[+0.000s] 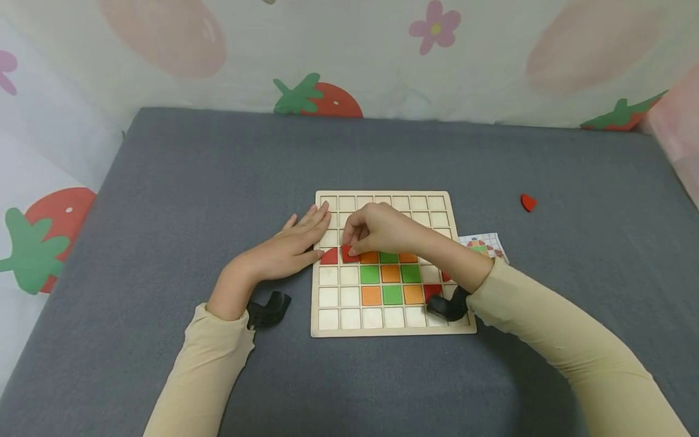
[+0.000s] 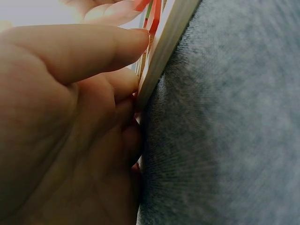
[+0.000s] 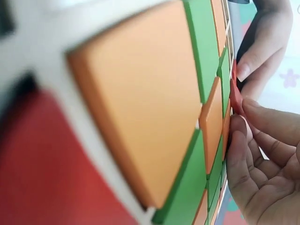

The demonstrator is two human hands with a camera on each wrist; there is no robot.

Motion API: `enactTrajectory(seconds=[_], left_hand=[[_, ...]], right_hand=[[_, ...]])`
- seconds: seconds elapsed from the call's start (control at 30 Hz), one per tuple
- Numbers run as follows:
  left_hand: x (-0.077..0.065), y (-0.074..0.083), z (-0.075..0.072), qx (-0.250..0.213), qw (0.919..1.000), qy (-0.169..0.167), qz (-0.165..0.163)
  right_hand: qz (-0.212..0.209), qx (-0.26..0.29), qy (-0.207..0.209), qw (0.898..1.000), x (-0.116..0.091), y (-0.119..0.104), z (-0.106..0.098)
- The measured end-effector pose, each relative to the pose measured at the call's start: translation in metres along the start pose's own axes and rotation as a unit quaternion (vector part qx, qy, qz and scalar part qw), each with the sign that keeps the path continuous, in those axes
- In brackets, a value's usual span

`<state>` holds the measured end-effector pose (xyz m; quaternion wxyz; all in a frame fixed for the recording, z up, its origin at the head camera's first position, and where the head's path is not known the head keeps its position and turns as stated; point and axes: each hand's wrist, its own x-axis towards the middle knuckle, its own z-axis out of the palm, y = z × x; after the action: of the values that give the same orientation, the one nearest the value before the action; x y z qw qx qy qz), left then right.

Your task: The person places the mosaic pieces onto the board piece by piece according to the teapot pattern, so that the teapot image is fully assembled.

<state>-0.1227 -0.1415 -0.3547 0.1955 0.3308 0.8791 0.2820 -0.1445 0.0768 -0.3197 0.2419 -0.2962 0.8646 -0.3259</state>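
Observation:
A wooden grid board [image 1: 338, 333] lies on the grey cloth. Orange and green square tiles, such as the green tile [image 1: 369, 274], fill its middle cells in a checker pattern. My right hand [image 1: 382, 227] reaches across the board and pinches a red tile [image 1: 346, 257] between thumb and fingers, over a cell left of the orange ones. Beside it sits a red piece [image 1: 329, 257] with one rounded corner. My left hand [image 1: 286, 247] rests along the board's left edge, fingers straight, thumb near that rounded piece. The right forearm hides part of the board's right side.
A loose red piece [image 1: 528, 203] lies on the cloth to the right. A printed pattern card [image 1: 494, 241] sits by the board's right edge, partly under the forearm. Black wrist cameras hang near the left [image 1: 273, 308] and right wrists. A strawberry-print curtain [image 1: 382, 79] stands behind.

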Motion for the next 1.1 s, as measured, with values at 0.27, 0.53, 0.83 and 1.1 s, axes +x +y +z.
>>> enactTrajectory(seconds=[0.27, 0.53, 0.83, 1.1], left_hand=[[-0.001, 0.002, -0.001, -0.004, 1.0, -0.003, 0.0], [-0.003, 0.001, -0.002, -0.003, 1.0, -0.003, 0.001], [-0.004, 0.0, -0.001, 0.0, 1.0, -0.002, -0.004], [-0.006, -0.001, -0.001, -0.003, 1.0, 0.0, -0.001]], right_hand=[[0.003, -0.012, -0.002, 1.0, 0.0, 0.0, 0.002], [0.002, 0.012, 0.008, 1.0, -0.006, 0.002, -0.006], [0.008, 0.075, 0.04, 0.996, -0.029, 0.017, -0.026], [0.057, 0.109, 0.066, 0.99, -0.051, 0.035, -0.038]])
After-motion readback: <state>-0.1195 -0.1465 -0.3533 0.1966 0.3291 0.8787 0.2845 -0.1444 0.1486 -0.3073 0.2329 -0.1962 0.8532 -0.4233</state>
